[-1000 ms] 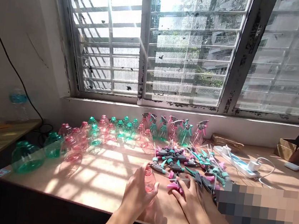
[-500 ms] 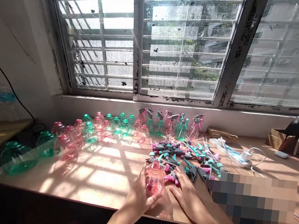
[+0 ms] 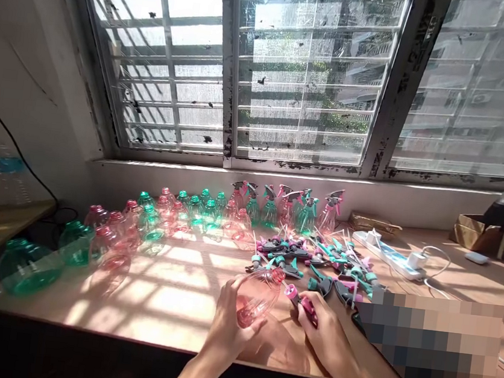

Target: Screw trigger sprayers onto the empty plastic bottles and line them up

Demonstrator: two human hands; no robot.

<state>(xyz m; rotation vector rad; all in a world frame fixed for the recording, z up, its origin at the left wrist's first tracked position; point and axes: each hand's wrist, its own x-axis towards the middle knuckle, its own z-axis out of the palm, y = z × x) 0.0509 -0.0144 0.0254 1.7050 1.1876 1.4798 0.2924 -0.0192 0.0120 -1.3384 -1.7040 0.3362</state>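
My left hand grips a clear pink plastic bottle, tilted so that its open neck points right. My right hand is closed round a pink and grey spray trigger head, whose pink collar sits a little to the right of the bottle's neck, apart from it. Both hands hover just above the wooden table near its front edge. A loose heap of pink, teal and grey trigger heads lies just behind my hands.
Several empty pink and green bottles stand along the left and back of the table. A row of assembled spray bottles lines the window wall. A white power strip with a plugged charger and a brown box sit at the right.
My left hand has tipped the pink bottle from upright to its side, neck to the right. My right hand has picked a pink trigger head up from the table.
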